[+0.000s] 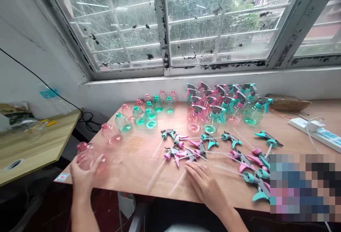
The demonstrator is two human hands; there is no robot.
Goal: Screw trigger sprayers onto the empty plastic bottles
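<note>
At the table's left edge my left hand (84, 171) is closed round a see-through pink bottle (89, 154) with no spray head on it. My right hand (204, 184) is at the front middle, its fingers closed at the collar of a pink and grey trigger spray head (191, 155). That collar is partly hidden by the fingers. Several loose spray heads lie about it, among them a pink one (173, 152) and a teal one (210, 139), with thin tubes attached. Another pink bottle (112, 134) stands just behind my left hand.
Headless pink and green bottles (151, 118) stand at the back left. Bottles with spray heads fitted (213, 120) crowd the back right. A power strip (319, 132) and a brown wooden piece (287, 103) lie farther right. Blurred blocks cover the lower right.
</note>
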